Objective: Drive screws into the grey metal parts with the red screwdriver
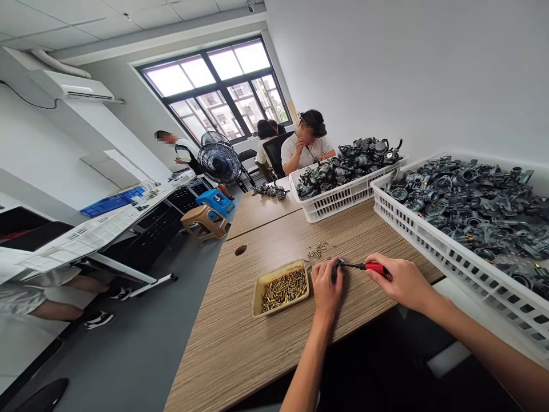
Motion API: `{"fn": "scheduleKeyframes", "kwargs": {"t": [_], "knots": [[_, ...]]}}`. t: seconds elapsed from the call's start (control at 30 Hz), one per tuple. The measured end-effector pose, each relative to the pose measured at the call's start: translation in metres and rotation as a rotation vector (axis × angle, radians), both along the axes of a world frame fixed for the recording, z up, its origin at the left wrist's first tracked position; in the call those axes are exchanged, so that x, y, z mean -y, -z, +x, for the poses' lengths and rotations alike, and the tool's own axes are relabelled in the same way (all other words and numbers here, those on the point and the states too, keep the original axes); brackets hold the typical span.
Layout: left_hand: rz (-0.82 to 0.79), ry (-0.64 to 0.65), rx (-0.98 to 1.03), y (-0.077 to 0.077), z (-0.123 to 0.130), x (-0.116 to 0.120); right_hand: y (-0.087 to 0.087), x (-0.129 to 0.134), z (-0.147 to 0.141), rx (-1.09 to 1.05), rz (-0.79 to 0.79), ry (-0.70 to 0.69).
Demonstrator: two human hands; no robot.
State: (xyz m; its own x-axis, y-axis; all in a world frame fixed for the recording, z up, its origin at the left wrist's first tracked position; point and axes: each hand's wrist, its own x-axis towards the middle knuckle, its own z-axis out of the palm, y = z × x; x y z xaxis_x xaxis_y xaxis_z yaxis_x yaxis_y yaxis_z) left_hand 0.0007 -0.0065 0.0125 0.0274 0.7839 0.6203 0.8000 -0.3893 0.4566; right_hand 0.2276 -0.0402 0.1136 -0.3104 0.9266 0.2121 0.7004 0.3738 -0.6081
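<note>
My left hand [326, 285] is closed around a small dark metal part [336, 271], mostly covered by the fingers, just above the wooden table [223, 326]. In my right hand [403, 281] is a screwdriver [374, 267] with a red and black handle; its shaft points left and its tip meets the part. Left of my left hand stands a cream plastic tray [257, 297] holding many small brass-coloured pieces [283, 289]. Beyond the hands, a loose pile of thin screws [318, 250] lies on the tabletop.
A white basket [446, 243] heaped with grey metal parts borders the right side. Another white basket [334, 204] holds carburetor-like assemblies, with more assemblies [270, 191] beside it. A co-worker [304, 143] sits across the table. Stools [205, 222] and a fan [219, 163] stand to the left.
</note>
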Motion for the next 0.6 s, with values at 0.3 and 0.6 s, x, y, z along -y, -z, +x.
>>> {"fn": "scheduleKeyframes", "kwargs": {"t": [0.3, 0.6], "knots": [[0.003, -0.001, -0.006, 0.0019, 0.0012, -0.001, -0.0023, 0.0002, 0.0008, -0.004, -0.021, -0.008], [0.009, 0.002, -0.05, 0.0019, 0.0004, 0.0001, -0.0038, -0.0001, -0.0006, -0.009, -0.014, 0.007]]}}
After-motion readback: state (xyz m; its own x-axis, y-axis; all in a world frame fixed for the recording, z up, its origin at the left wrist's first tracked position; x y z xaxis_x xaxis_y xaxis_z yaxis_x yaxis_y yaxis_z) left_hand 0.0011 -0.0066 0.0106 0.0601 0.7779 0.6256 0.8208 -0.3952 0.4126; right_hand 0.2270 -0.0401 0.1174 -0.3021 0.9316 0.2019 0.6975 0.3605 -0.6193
